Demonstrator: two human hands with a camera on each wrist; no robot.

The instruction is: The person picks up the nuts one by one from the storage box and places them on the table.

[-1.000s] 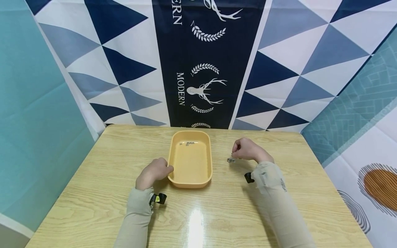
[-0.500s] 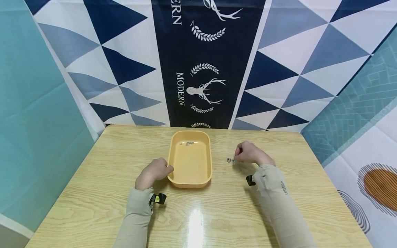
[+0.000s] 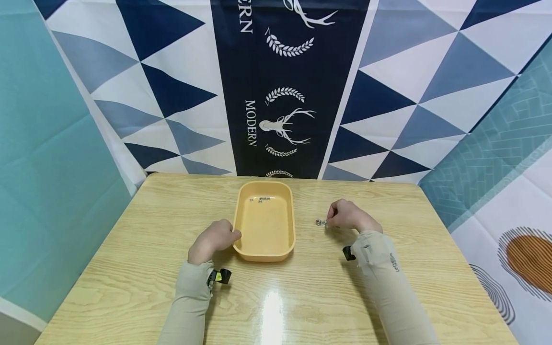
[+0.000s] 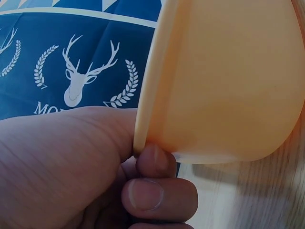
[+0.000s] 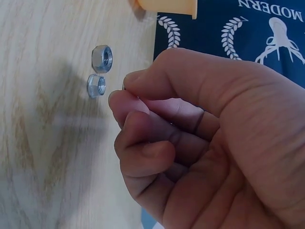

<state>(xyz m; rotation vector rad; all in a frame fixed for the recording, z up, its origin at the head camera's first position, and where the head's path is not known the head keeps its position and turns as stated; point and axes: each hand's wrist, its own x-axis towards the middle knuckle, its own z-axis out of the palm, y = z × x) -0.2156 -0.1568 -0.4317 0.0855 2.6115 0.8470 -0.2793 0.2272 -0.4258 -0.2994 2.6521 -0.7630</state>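
Observation:
My left hand (image 3: 214, 240) grips the near left rim of a yellow tray (image 3: 264, 256). The left wrist view shows the thumb of my left hand (image 4: 136, 167) on one side of the tray wall (image 4: 228, 81) and curled fingers at the other. Two metal nuts lie on the table beside my right hand (image 3: 350, 215): a larger nut (image 5: 102, 58) and a smaller flanged nut (image 5: 96, 86). Thumb and index finger of my right hand (image 5: 190, 124) pinch together just beside them, a thin dark sliver between the tips; the other fingers are curled, and most of what they hold is hidden.
Several small nuts (image 3: 264, 199) lie at the far end inside the tray. The wooden table (image 3: 142, 258) ends at a patterned cloth backdrop (image 3: 280, 72), with cloth hangings at both sides.
My right hand has moved slightly right and toward me, off the two nuts. A small piece at its fingertips one second ago no longer shows in the head view. My left hand and the tray stay put.

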